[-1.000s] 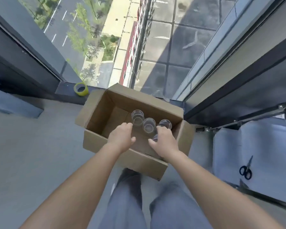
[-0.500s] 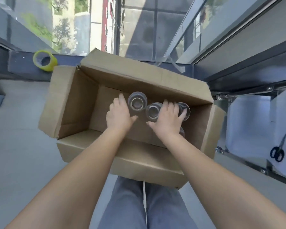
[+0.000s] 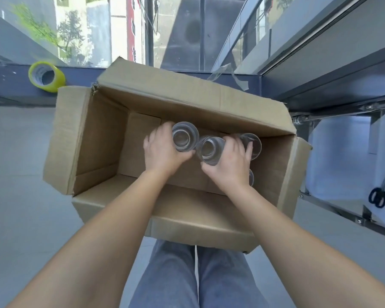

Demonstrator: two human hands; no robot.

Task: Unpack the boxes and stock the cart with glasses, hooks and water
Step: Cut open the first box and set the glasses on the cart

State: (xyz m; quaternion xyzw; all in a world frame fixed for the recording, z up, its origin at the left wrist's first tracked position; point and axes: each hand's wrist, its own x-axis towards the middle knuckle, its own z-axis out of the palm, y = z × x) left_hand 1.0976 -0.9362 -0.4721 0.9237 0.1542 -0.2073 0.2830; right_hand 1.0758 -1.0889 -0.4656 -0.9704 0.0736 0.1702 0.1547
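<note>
Head view, one lot: open cardboard box (image 3: 156, 107) on the floor, four flaps folded out, holding upright clear glasses.

- Glasses: three rims showed in a row along the far side of the box floor, long axes vertical, mouths up. Left glass (image 3: 185, 136), middle glass (image 3: 210, 150), right glass (image 3: 251, 144); left and middle appeared to touch. A fourth glass (image 3: 251, 177) showed only as a sliver beside the right wrist.
- Left hand (image 3: 162, 152): grip curled round the left glass from its left side, thumb toward the middle glass.
- Right hand (image 3: 229, 163): grip wrapped on the middle glass, fingers reaching between it and the right glass. Whether those fingers also held the right glass could not be told.
- Governing relation: each glass stood directly under its grip, so, as a judgement, withdrawal would be straight up along the axis; the far box wall and flap stood close behind, and neighbouring glasses could knock.
- Surroundings: yellow tape roll (image 3: 46, 76) on the window ledge, well apart; cart (image 3: 333, 161) to the right, with scissors (image 3: 378, 194) on its white surface.
</note>
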